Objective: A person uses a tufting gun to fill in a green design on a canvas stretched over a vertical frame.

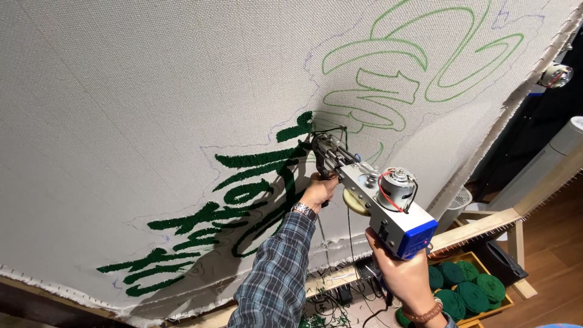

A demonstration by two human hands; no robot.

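My right hand [404,276] is wrapped tight round the rear grip of the tufting gun [370,194], just below its blue end and small motor. My left hand [319,189], in a plaid sleeve with a wristwatch [303,210], is closed on the front handle. The gun's tip presses into the stretched cloth [121,109], at the right end of the dark green tufted strokes [243,182]. Farther right, light green outlines [419,54] are drawn on the cloth. Near right, low down, a wooden crate holds green yarn balls [473,285].
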